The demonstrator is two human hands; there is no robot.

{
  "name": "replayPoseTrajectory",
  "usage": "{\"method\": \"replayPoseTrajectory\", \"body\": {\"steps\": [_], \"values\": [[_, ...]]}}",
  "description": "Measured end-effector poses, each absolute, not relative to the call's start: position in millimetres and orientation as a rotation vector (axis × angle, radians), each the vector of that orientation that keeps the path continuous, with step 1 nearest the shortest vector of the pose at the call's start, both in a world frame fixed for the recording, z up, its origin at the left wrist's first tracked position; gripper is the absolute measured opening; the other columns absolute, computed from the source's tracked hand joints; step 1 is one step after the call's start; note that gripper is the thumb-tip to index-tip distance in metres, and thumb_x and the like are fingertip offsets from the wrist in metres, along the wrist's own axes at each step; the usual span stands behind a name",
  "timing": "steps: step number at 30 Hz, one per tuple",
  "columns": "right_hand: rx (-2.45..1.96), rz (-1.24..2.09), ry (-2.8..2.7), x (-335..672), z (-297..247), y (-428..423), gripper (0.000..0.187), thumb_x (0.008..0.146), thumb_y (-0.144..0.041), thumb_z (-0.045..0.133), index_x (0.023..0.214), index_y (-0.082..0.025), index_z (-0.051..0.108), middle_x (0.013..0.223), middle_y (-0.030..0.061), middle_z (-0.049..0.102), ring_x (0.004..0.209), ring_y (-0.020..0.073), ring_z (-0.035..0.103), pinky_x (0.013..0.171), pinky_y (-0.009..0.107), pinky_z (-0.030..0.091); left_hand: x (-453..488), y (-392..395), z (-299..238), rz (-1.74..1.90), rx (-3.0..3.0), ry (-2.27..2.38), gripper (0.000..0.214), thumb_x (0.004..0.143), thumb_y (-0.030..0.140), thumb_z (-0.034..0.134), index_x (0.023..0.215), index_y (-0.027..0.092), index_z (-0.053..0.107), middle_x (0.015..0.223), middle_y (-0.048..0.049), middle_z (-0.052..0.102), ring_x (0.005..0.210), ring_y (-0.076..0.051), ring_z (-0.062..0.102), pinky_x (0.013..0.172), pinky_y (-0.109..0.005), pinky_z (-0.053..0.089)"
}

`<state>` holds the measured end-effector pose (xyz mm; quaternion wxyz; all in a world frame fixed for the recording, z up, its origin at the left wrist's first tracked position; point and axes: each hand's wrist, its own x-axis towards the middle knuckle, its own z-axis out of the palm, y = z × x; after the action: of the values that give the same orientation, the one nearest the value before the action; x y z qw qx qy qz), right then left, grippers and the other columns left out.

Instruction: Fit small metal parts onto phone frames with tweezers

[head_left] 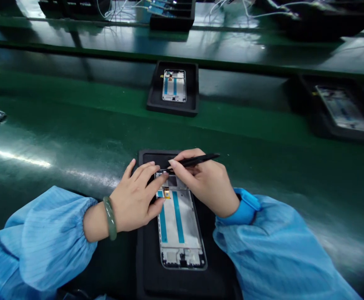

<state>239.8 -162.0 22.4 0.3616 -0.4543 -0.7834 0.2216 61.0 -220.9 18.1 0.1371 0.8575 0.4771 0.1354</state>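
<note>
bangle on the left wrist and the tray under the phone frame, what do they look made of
Bangle: likely jade or glass, a smooth, glossy, translucent grey-green ring; the look leaves it open. Tray: probably moulded plastic or dense foam, matt black with a raised rim and no glare. The phone frame lies in its recess.

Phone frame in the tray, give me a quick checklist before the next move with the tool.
1. Frame seated flat in tray: ok.
2. Left hand steadying the frame's top left: ok.
3. Right hand grip on tool: ok, held like a pen.
4. Tool tip on the frame's top edge: cannot tell, fingers hide it.
5. Orange flex tab free of fingers: cannot tell, the left thumb lies close beside it.
</note>
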Motion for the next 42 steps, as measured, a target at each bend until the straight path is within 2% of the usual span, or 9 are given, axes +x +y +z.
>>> {"method": "replayPoseTrajectory", "body": {"steps": [9,16,25,34,38,40,42], "values": [[-1.162,0.514,-2.058,240.4,25.3,-160.2,0.004,0.084,-0.019,0.058,0.083,-0.021,0.055,0.075,0.0001,0.063,0.059,0.0135,0.063,0.054,0.023,0.052,60.6,-220.5,18.0,0.38,2.487,1.383,0.045,0.088,0.032,0.045,0.13,0.017,0.044,0.131,-0.0144,0.046,0.13,-0.029,0.034,0.108,-0.059,0.022],[-1.148,0.604,-1.986,239.8,21.3,-158.4,0.003,0.084,-0.021,0.06,0.083,-0.02,0.057,0.075,-0.001,0.064,0.06,0.0124,0.063,0.054,0.021,0.052,61.2,-220.1,18.2,0.358,2.479,1.394,0.045,0.088,0.032,0.044,0.13,0.017,0.044,0.131,-0.0139,0.046,0.13,-0.028,0.034,0.107,-0.058,0.022],[-1.085,0.5,-2.037,237.4,20.6,-161.0,0.003,0.084,-0.021,0.06,0.084,-0.019,0.057,0.076,-0.0002,0.065,0.058,0.0121,0.063,0.053,0.021,0.053,60.6,-219.8,16.1,0.345,2.501,1.394,0.046,0.088,0.032,0.044,0.131,0.016,0.044,0.131,-0.0147,0.046,0.13,-0.028,0.033,0.107,-0.058,0.021],[-1.04,0.541,-2.038,232.6,16.9,-157.8,0.002,0.085,-0.02,0.057,0.086,-0.019,0.057,0.077,0.0003,0.064,0.063,0.0126,0.064,0.059,0.021,0.053,61.9,-218.1,19.4,0.242,2.541,1.429,0.043,0.088,0.03,0.043,0.13,0.019,0.046,0.133,-0.0139,0.045,0.13,-0.028,0.034,0.107,-0.057,0.023],[-1.083,0.555,-1.91,237.7,19.0,-160.6,0.005,0.085,-0.023,0.058,0.082,-0.019,0.057,0.075,-0.0005,0.063,0.062,0.0128,0.064,0.055,0.022,0.052,60.3,-218.6,25.2,0.145,2.57,1.445,0.044,0.089,0.03,0.042,0.133,0.022,0.041,0.136,-0.0118,0.044,0.13,-0.027,0.034,0.106,-0.062,0.018],[-1.092,0.464,-1.715,242.6,25.4,-162.8,0.007,0.084,-0.024,0.06,0.08,-0.019,0.058,0.076,0.0001,0.063,0.063,0.0135,0.065,0.052,0.022,0.052,65.2,-220.6,31.1,0.13,2.532,1.517,0.048,0.089,0.027,0.042,0.136,0.018,0.036,0.138,-0.0128,0.043,0.132,-0.028,0.031,0.105,-0.064,0.018],[-1.05,0.38,-1.456,247.5,36.0,-164.8,0.007,0.084,-0.023,0.062,0.081,-0.018,0.058,0.077,0.0016,0.063,0.065,0.0148,0.066,0.054,0.024,0.055,78.6,-223.7,37.6,0.178,2.517,1.61,0.047,0.088,0.027,0.044,0.133,0.012,0.039,0.137,-0.0156,0.042,0.133,-0.03,0.028,0.105,-0.064,0.018]]}}
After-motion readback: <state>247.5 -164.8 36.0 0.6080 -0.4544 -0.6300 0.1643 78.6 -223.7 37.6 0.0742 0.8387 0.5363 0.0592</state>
